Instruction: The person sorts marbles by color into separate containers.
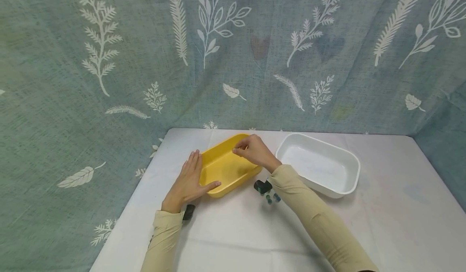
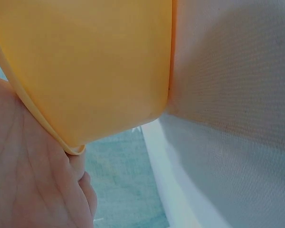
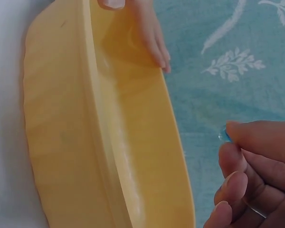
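Observation:
My right hand (image 1: pixel 253 149) is over the yellow tray (image 1: pixel 225 166), pinching a small translucent blue piece (image 3: pixel 224 135) between thumb and fingertip. Its exact kind is too small to tell. The left hand (image 1: pixel 189 181) lies against the tray's left end, with straight fingers along the outside and the thumb over the near rim. In the left wrist view, the palm (image 2: pixel 28 161) touches the tray's rim. Several small blue and green pieces (image 1: pixel 269 199) lie on the table in front of the tray, near the right forearm.
To the right of the yellow tray, a white tray (image 1: pixel 316 162) sits at an angle, partly behind the right sleeve (image 1: pixel 313 207). A small black device (image 1: pixel 263 187) is below the right wrist, another (image 1: pixel 188 212) by the left. A green leaf-patterned cloth (image 1: pixel 233 53) hangs behind the white table (image 1: pixel 225 239).

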A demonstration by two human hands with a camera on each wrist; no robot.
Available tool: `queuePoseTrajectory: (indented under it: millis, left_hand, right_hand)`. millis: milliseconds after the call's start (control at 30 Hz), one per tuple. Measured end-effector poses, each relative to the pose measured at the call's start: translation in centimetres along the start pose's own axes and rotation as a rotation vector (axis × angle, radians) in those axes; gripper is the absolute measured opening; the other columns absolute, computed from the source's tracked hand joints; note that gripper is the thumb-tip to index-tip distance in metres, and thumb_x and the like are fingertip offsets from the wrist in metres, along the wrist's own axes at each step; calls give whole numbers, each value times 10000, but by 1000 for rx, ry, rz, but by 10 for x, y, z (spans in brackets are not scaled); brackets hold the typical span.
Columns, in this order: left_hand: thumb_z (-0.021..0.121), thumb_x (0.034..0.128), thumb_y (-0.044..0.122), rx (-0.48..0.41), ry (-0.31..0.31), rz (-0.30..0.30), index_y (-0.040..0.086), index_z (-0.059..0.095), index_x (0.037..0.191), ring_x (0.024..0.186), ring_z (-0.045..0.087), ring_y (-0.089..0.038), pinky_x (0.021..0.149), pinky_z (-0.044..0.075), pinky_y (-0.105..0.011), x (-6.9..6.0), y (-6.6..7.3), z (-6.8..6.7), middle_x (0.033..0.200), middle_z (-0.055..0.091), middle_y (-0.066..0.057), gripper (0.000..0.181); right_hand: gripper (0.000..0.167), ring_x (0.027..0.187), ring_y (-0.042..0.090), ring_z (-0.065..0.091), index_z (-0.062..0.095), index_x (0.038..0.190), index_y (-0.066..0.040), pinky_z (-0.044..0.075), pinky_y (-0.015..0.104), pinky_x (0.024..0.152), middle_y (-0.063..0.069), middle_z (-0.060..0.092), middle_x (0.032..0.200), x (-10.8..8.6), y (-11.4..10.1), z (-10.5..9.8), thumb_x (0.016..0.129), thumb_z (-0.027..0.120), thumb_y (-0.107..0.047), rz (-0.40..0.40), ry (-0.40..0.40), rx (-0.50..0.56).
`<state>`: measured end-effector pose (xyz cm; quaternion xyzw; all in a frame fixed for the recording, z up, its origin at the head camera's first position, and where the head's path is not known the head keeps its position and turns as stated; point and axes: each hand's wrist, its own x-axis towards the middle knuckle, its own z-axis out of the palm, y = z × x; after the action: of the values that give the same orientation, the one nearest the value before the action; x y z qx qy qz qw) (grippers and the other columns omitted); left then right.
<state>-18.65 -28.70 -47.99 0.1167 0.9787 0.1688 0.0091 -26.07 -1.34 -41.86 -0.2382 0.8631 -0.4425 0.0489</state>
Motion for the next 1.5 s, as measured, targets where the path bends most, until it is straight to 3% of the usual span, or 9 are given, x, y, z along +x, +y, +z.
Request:
queuePoseTrajectory:
  millis: [133,433,733,1300,1500]
  left_hand:
    - [570,856,815,2,2,4,-14,57,1643,1642,-26,-336,1323,89,-569,-1,0,-1,1758,-35,-153,1252]
    - [572,859,812,-2,3,7,-14,73,1643,1642,-24,-332,1321,95,-575,-1,1,-2,1759,-37,-145,1243]
    - [563,852,828,11,6,1,-10,76,1643,1643,-16,-330,1320,110,-575,-1,2,-1,1761,-31,-138,1251]
    - [566,846,832,7,2,-9,0,74,1647,1644,-18,-320,1324,104,-567,-2,2,-2,1762,-39,-120,1256]
    - [561,845,836,6,-3,-16,2,71,1647,1645,-19,-318,1326,99,-563,-1,2,-2,1762,-43,-119,1257]
  right_hand:
    - [199,776,158,660,809,1049,-36,523,237,649,90,784,955,5,-1,4,972,730,-201,23,-24,-7]
    - [210,964,341,758,796,1081,-21,611,322,757,128,793,1007,13,-2,11,978,723,-189,83,-67,4]
    - [171,766,123,700,821,994,-42,571,254,695,77,804,905,20,1,22,957,743,-189,81,-82,-48]
    - [140,718,114,646,820,944,-8,534,225,660,119,804,919,27,5,35,930,761,-135,102,-96,-55]
    - [175,795,136,682,812,1028,-7,584,265,735,122,803,1022,28,4,36,940,756,-148,123,-78,-53]
